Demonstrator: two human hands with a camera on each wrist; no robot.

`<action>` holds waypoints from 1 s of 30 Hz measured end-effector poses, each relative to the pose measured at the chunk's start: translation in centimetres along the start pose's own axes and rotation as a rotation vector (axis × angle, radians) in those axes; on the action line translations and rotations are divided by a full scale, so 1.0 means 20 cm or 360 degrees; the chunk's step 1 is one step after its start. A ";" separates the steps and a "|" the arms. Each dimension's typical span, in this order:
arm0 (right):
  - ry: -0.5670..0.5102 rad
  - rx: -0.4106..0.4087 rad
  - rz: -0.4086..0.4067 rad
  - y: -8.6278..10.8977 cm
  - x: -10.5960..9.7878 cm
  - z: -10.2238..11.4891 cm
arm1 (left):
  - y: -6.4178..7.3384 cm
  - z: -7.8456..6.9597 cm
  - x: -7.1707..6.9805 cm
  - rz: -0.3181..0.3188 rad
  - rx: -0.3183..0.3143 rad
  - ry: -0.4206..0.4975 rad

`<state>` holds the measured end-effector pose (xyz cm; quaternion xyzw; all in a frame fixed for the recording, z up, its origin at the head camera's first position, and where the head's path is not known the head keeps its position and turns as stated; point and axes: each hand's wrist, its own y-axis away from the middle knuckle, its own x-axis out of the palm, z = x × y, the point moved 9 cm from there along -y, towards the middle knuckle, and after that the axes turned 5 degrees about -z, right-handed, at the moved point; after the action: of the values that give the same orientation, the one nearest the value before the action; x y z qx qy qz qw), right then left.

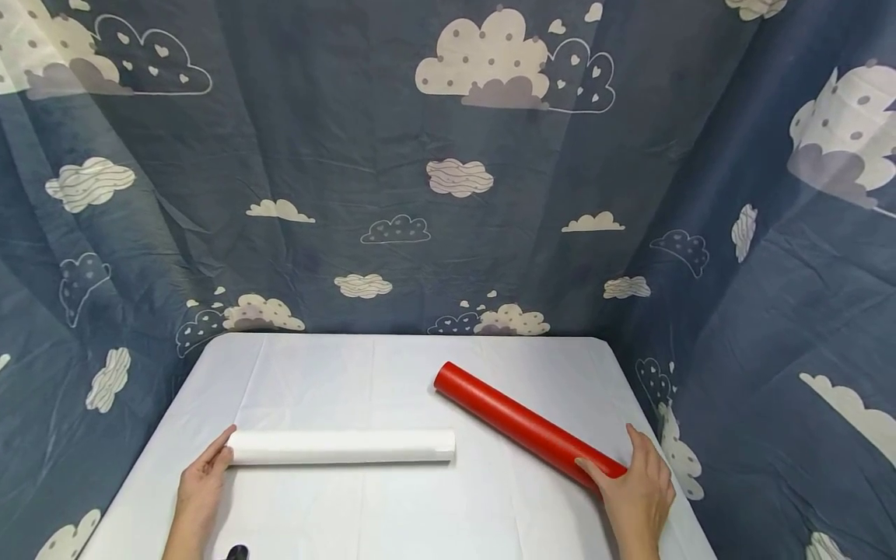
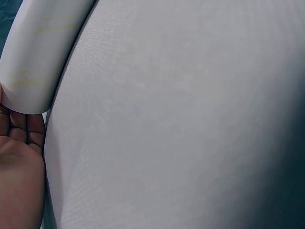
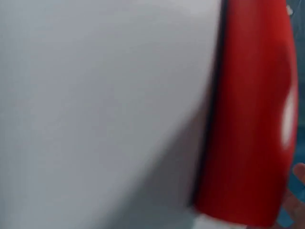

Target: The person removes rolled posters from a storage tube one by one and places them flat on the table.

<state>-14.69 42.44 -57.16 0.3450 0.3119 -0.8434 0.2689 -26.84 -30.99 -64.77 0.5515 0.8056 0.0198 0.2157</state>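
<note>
A smooth, glossy red cylinder (image 1: 530,420) is seen lying slantwise on the right half of a white-covered table (image 1: 420,513), its far end directed toward the left and its near end reached by the right hand (image 1: 638,495). By that hand the cylinder is not clasped: the thumb is laid over its near end, while the fingers are held straight and spread off to the far side; in the right wrist view, which is blurred, a gap can be seen between a fingertip and the red surface.

To the left, a matte white cylinder (image 1: 343,447) is laid across the table from side to side, well apart from the near end of the red one. Its left end is pinched by the left hand (image 1: 199,490), with the thumb and fingers set on opposite sides of the rim. In the left wrist view, faint yellowish lines can be made out on the white surface.

Near the left forearm, a small, rounded black object (image 1: 238,552) is cut off by the bottom edge of the head view. The table is surrounded by a dark blue fabric curtain (image 1: 315,148), printed with pale clouds and small hearts.
</note>
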 end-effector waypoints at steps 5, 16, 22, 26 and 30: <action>-0.0145 0.0362 0.0099 0.06 0.01 -0.18 | 0.00 0.00 0.00 -0.0016 -0.0005 -0.0003; -0.0370 0.0743 0.0162 0.18 0.07 -0.36 | 0.01 0.00 0.00 0.0010 -0.0015 -0.0018; -0.0355 0.0737 0.0167 0.20 0.08 -0.40 | 0.01 0.00 0.01 0.0025 -0.0021 -0.0015; -0.0380 0.0720 0.0171 0.19 0.09 -0.40 | 0.01 -0.01 0.00 0.0003 -0.0002 -0.0009; -0.0397 0.0694 0.0175 0.17 0.09 -0.39 | 0.02 -0.01 0.00 -0.0001 -0.0002 -0.0003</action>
<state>-10.30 45.25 -64.09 0.3047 0.0678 -0.9109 0.2700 -26.64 -30.79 -64.53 0.5510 0.8056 0.0197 0.2169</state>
